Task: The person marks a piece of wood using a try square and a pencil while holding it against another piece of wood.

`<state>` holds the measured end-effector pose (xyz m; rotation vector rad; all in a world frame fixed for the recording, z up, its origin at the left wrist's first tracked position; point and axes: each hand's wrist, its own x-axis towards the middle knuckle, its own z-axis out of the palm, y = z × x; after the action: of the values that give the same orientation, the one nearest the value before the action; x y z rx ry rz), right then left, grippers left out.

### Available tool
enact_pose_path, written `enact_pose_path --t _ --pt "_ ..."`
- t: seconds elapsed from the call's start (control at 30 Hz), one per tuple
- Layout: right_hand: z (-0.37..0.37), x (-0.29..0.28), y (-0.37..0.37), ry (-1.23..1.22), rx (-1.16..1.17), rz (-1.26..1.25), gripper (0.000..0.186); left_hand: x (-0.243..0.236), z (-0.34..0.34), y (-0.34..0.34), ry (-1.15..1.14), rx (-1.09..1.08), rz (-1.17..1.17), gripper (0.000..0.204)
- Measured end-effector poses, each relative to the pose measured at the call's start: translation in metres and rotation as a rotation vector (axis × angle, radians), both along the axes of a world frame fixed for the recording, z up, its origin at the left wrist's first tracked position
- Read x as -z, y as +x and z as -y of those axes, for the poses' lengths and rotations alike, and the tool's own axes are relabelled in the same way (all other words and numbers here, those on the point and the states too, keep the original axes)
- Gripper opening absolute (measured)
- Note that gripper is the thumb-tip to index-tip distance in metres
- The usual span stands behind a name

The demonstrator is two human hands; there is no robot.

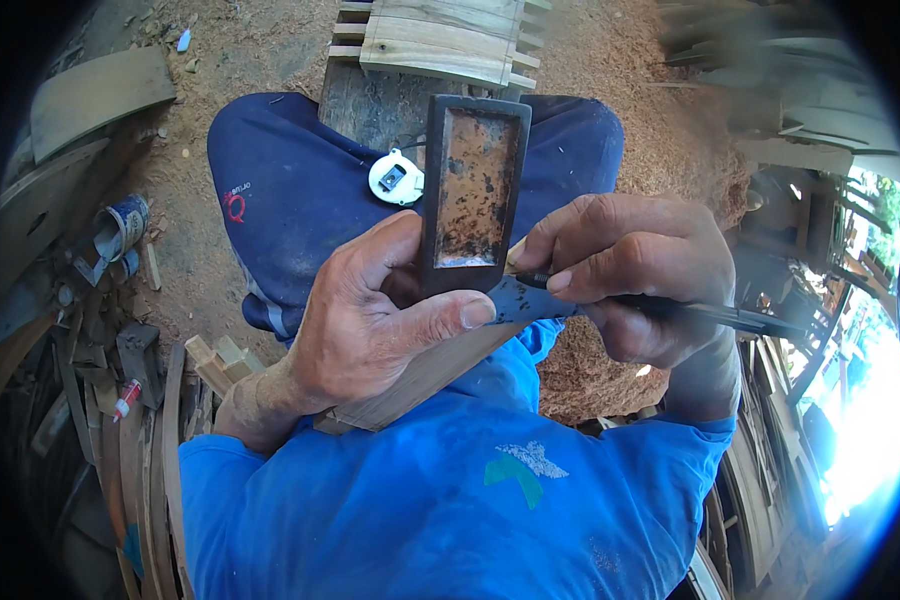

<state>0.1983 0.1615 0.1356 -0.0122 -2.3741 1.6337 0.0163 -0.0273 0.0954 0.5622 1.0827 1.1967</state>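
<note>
My left hand (365, 325) is closed around a try square, its thumb across the lower end of the thick dark stock (475, 185). The stock has a rust-brown, blotchy recess. A short stretch of its speckled, bluish blade (515, 301) shows to the right. Under the left hand, a wooden board (430, 375) slants across my lap. My right hand (635, 270) pinches a slim black marking tool, its tip close to the blade; whether it is a pen or a pencil I cannot tell. The long dark shaft (725, 317) runs out to the right.
A slatted wooden piece (440, 40) lies ahead on a worn plank bench (375, 105) between my knees. A round white tape measure (396, 178) sits by my lap. Wood scraps, a tin (122, 225) and a small red bottle (127, 398) are at left; boards (770, 450) crowd the right.
</note>
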Motion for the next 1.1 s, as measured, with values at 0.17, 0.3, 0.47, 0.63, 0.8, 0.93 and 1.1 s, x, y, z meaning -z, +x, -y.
enact_pose_path --t 0.17,0.3,0.47,0.63,0.8,0.93,1.1 --pt "-0.0002 0.0017 0.001 -0.009 -0.015 0.011 0.01 0.0 -0.0014 0.0017 -0.016 -0.013 0.025 0.035" --pt "-0.001 -0.0008 0.0014 -0.007 -0.031 0.036 0.012 -0.001 -0.0015 0.0014 -0.021 -0.009 0.012 0.033" --pt "-0.0014 0.0018 0.0015 0.005 -0.04 0.013 0.014 0.0034 -0.001 0.0011 0.031 -0.012 -0.026 0.033" --pt "-0.0005 -0.0006 -0.0006 0.009 -0.063 0.01 0.018 0.0005 0.0013 0.001 0.009 -0.029 -0.01 0.033" --pt "-0.005 -0.0023 -0.0011 -0.005 -0.105 -0.007 0.028 -0.0001 -0.0016 0.0003 0.028 -0.019 -0.041 0.032" --pt "-0.0003 0.0008 0.0005 0.001 -0.078 -0.019 0.027 0.0012 0.0006 -0.0001 0.01 -0.006 -0.044 0.033" --pt "-0.0009 -0.0043 -0.0011 0.022 -0.087 0.017 0.021 -0.0026 -0.0006 0.0008 0.001 -0.019 -0.026 0.034"
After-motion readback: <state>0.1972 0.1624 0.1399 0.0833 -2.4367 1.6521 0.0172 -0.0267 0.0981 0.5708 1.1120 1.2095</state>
